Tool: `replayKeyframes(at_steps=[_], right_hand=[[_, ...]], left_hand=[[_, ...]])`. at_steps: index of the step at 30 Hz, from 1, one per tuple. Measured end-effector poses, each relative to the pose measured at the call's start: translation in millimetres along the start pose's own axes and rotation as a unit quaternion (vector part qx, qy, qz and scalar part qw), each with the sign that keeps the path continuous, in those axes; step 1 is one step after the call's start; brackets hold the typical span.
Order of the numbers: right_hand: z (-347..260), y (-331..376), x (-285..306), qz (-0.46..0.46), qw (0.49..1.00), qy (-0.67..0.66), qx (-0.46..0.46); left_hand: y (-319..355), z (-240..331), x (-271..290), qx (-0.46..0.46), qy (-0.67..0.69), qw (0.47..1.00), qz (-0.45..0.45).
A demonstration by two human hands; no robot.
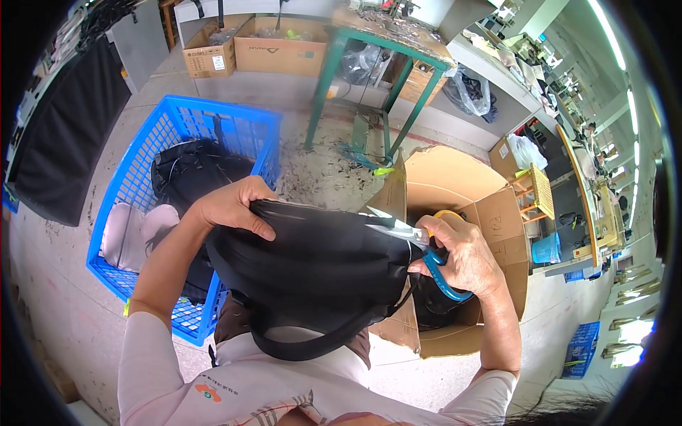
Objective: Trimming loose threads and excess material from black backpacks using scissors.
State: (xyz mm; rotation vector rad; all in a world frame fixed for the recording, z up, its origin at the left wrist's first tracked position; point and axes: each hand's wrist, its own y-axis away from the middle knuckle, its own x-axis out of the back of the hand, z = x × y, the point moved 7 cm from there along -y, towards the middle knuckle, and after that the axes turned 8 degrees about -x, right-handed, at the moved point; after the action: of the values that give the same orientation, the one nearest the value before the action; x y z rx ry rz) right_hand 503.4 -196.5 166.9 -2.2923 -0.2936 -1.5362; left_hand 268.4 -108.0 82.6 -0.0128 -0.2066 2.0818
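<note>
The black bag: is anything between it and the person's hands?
Nothing visible at the left hand, which grips the black bag directly by its upper edge. At the right hand, the scissors come between, their blades at the bag's upper right; whether its fingertips touch too is unclear.

Green-framed table (394, 47), top strewn with dark scraps (387, 20). Pale floor (561, 305), dark clippings (320, 177) scattered below and in front of the table; grey panel (138, 42) standing to its left. Right of it, long cluttered counter (508, 89) and bright ceiling tubes (607, 32).
</note>
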Motion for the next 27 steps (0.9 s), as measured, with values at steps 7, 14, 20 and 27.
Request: replayKeyframes(at_steps=[7,14,20,27], right_hand=[[-5,14,-1,-0.012,0.998,0.063,0.006],[-16,0,1,-0.051,0.997,0.052,-0.012],[-14,13,-2,-0.050,0.994,0.096,0.026],[0,17,7,-0.069,0.988,-0.051,-0.125]], left_hand=[[1,-7,-2,0.014,0.021,1.000,0.004],[1,-9,-10,-0.004,-0.018,0.999,-0.027],[1,-9,-15,0.010,-0.016,1.000,-0.008],[-3,3,-26,-0.062,-0.116,0.991,-0.006]])
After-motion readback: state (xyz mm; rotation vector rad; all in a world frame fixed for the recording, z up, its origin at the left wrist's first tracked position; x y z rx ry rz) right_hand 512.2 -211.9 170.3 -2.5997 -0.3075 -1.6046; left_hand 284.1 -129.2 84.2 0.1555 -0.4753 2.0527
